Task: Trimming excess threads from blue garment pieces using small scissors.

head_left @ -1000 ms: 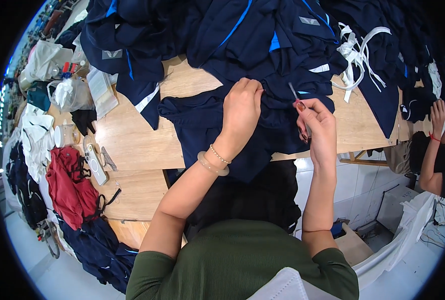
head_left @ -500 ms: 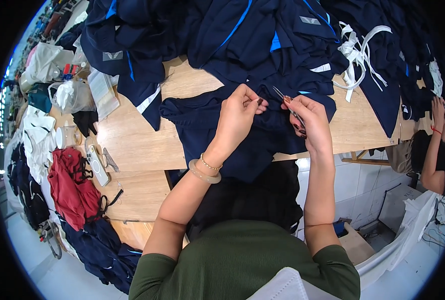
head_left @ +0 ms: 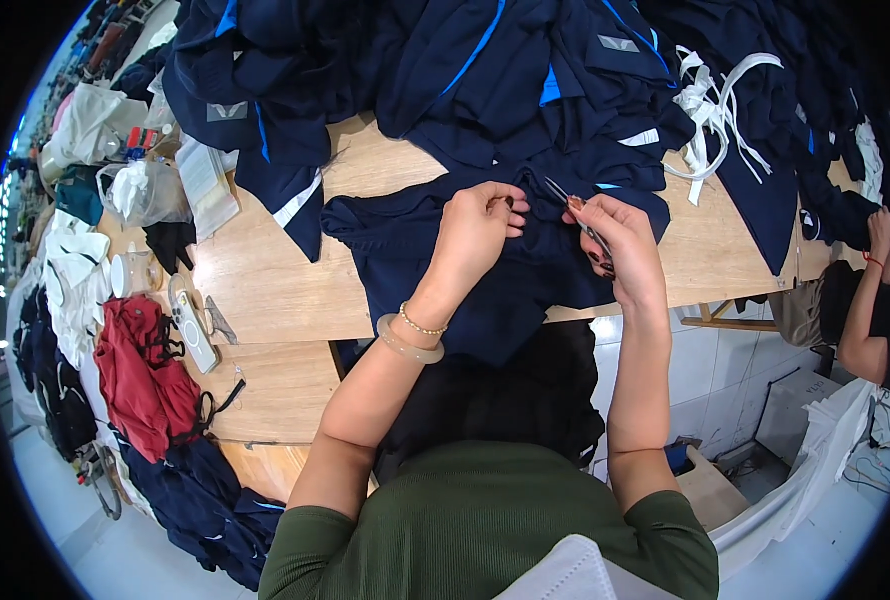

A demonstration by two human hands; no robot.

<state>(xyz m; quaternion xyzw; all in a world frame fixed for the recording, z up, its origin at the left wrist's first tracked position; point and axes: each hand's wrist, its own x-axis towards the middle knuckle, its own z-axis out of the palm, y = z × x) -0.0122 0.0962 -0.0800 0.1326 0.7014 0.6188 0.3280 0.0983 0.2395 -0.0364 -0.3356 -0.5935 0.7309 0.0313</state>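
Note:
A dark navy garment lies spread over the table edge in front of me, its near part hanging down toward my lap. My left hand is over its upper middle, fingers curled and pinched together; what lies between the fingertips is too small to make out. To the right, my right hand is closed around small metal thread snips. Their blades point up and left above the cloth, a short gap from my left fingertips.
Navy garments with blue trim are heaped along the far side. White fabric strips lie at the far right. On the wooden table's left are a phone, a red cloth item and plastic bags. Another person's arm shows at right.
My left hand has turned slightly and its fingertips have shifted a little left and down. The right hand with the snips stays nearly still.

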